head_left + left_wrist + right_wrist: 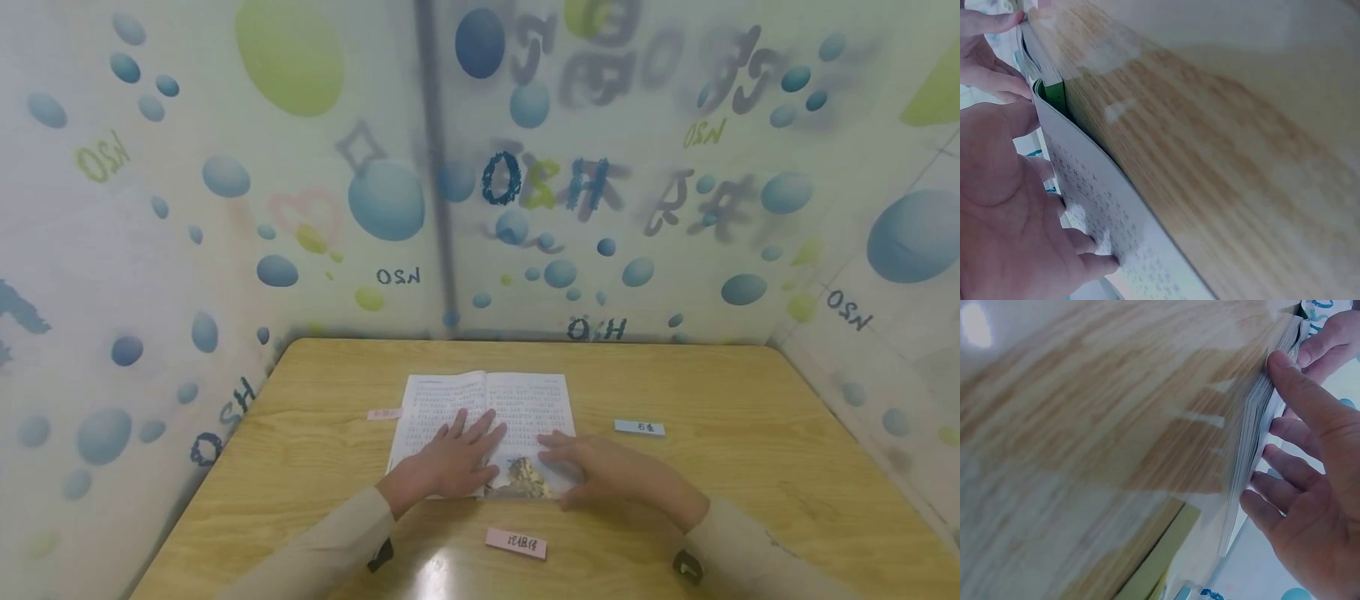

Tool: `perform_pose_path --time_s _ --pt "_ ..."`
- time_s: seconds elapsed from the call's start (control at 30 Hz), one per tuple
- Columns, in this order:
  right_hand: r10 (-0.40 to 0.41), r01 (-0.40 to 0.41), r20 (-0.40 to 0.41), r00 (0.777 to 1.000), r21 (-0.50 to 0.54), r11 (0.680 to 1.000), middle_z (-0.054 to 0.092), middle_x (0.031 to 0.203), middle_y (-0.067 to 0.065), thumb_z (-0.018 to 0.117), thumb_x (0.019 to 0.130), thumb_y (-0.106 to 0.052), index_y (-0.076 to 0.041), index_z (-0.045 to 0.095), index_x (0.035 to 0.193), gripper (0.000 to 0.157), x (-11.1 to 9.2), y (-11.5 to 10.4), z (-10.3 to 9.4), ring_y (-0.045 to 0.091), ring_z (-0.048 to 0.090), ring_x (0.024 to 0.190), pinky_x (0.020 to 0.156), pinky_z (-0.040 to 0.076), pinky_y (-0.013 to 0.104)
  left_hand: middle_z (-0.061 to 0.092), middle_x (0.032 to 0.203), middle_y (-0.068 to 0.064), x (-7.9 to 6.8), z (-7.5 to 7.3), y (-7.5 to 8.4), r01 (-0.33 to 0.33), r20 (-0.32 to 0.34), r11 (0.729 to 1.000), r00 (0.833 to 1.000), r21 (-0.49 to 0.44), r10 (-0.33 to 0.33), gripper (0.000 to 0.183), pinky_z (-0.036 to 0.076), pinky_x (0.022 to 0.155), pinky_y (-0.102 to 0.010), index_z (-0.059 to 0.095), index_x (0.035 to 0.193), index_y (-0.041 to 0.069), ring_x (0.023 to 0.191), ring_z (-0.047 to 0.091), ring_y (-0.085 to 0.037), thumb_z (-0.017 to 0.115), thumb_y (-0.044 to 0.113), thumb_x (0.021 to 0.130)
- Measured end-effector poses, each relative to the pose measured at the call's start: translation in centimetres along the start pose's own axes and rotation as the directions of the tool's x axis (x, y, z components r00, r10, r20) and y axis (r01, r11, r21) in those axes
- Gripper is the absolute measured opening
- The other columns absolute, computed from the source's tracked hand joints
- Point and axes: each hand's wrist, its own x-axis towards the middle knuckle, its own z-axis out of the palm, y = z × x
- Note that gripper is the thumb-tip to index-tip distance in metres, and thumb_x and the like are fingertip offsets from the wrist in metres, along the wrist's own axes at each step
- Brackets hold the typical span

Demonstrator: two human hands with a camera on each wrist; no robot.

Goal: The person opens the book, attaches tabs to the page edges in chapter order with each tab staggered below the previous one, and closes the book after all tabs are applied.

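Sleeves over wood tbl w/ open bk, bubble-print walls behind

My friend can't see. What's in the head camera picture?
A person's left hand and right hand rest on an open white paper book with printed pages. Around it on the yellow-brown wooden table lie a flat blue strip to the right and two flat pink strips, one left, one nearer the camera. Behind is a pale, bubble-patterned wall.
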Motion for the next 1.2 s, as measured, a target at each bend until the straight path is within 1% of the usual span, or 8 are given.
perform_pose_path --time_s 0.13,0.3,0.47,0.7,0.8,0.87,1.0,1.2 --pt "0.012 -0.012 0.002 1.000 -0.014 1.000 0.036 0.160 -0.001 0.079 0.086 -0.038 -0.017 0.058 0.145 0.066 0.1 0.0 0.1 0.024 0.032 0.147 0.116 0.028 0.049 0.011 0.169 -0.009 -0.2 -0.5 0.3 0.001 -0.008 1.000 1.000 -0.011 -0.001 0.064 0.021 0.116 -0.061 0.025 0.163 0.018 0.149 0.008 -0.046 0.044 0.043 0.108" --pt "0.010 -0.010 0.011 1.000 -0.017 1.000 0.037 0.160 -0.001 0.080 0.085 -0.039 -0.016 0.058 0.145 0.067 0.3 0.1 -0.1 0.025 0.032 0.146 0.116 0.028 0.049 0.013 0.168 -0.010 -0.3 -0.5 0.6 0.000 -0.022 1.000 1.000 -0.010 0.000 0.063 0.021 0.116 -0.062 0.027 0.163 0.017 0.149 0.009 -0.047 0.046 0.041 0.107" --pt "0.005 -0.004 0.032 0.999 -0.042 0.999 0.039 0.159 0.001 0.080 0.086 -0.039 -0.017 0.060 0.143 0.065 0.4 -0.1 -0.7 0.025 0.035 0.145 0.116 0.030 0.047 0.013 0.167 -0.012 0.0 -0.5 1.0 0.005 -0.034 1.000 0.999 -0.024 -0.006 0.064 0.018 0.116 -0.062 0.028 0.162 0.015 0.148 0.007 -0.049 0.048 0.041 0.106" --pt "-0.073 0.076 0.044 0.996 -0.070 0.995 0.042 0.156 0.009 0.074 0.093 -0.032 -0.013 0.062 0.140 0.051 0.4 -0.4 -1.2 0.028 0.041 0.141 0.113 0.033 0.048 0.013 0.167 -0.013 0.6 0.1 1.3 0.022 -0.041 0.999 0.999 0.026 -0.021 0.068 0.016 0.117 -0.061 0.030 0.162 0.016 0.149 0.005 -0.046 0.051 0.047 0.104" --pt "-0.107 0.108 0.015 0.994 -0.094 0.990 0.046 0.153 0.010 0.071 0.095 -0.026 -0.014 0.065 0.136 0.043 0.3 -0.3 -0.9 0.029 0.045 0.138 0.111 0.038 0.049 0.013 0.167 -0.012 0.7 0.4 1.4 0.022 -0.040 0.999 0.999 0.035 -0.020 0.070 0.015 0.117 -0.061 0.029 0.162 0.017 0.150 0.005 -0.045 0.051 0.050 0.104" --pt "-0.117 0.115 -0.013 0.993 -0.107 0.988 0.048 0.152 0.010 0.071 0.094 -0.020 -0.013 0.065 0.135 0.043 0.3 -0.2 -0.6 0.030 0.047 0.137 0.109 0.040 0.049 0.013 0.167 -0.012 0.6 0.4 1.5 0.022 -0.040 0.999 0.999 0.034 -0.020 0.071 0.015 0.117 -0.061 0.029 0.162 0.017 0.150 0.005 -0.045 0.051 0.050 0.103" --pt "-0.085 0.076 -0.064 0.994 -0.129 0.989 0.049 0.152 0.007 0.073 0.090 -0.013 -0.013 0.063 0.138 0.049 0.3 0.1 0.2 0.030 0.048 0.136 0.108 0.041 0.049 0.012 0.167 -0.013 0.4 0.3 1.7 0.012 -0.045 1.000 0.999 0.024 -0.011 0.073 0.013 0.117 -0.062 0.029 0.162 0.016 0.150 0.004 -0.044 0.051 0.053 0.103" --pt "-0.033 0.020 -0.099 0.995 -0.129 0.992 0.050 0.151 0.004 0.073 0.089 -0.013 -0.012 0.062 0.140 0.052 0.3 0.1 0.5 0.029 0.048 0.136 0.110 0.039 0.048 0.012 0.167 -0.013 0.5 0.5 2.2 -0.016 -0.047 1.000 0.999 0.023 0.017 0.086 0.009 0.118 -0.061 0.029 0.162 0.015 0.150 0.003 -0.043 0.047 0.068 0.097"
